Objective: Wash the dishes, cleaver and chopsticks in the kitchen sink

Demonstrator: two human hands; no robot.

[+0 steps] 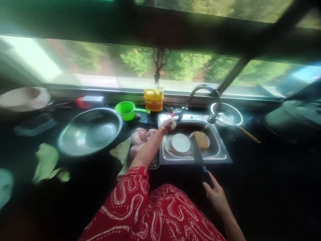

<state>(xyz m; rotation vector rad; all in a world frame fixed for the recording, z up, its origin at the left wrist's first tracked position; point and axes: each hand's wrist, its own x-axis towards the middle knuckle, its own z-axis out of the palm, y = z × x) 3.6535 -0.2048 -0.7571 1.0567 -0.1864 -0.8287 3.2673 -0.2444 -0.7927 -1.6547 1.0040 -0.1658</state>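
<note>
My left hand (170, 125) reaches across to the base of the tap (203, 87), its fingers closed at the tap handle (176, 118). The grip is small and partly blurred. My right hand (215, 192) is wrapped round the dark handle of a kitchen knife (197, 154). The broad blade points away from me, over the front of the steel sink (165, 157). Water falls from the spout near the blade's tip. In the sink are a white plate (181, 143), a tan block-like thing (201, 140) on another pale dish, and thin sticks (181, 153).
Left of the sink, a tray holds pale pink meat (139, 136). Further left are a large steel basin (91, 132) and green leaves (46, 162). Behind stand a green dipper (126, 111) and a yellow jug (153, 99). A strainer (228, 114) with wooden handle lies right.
</note>
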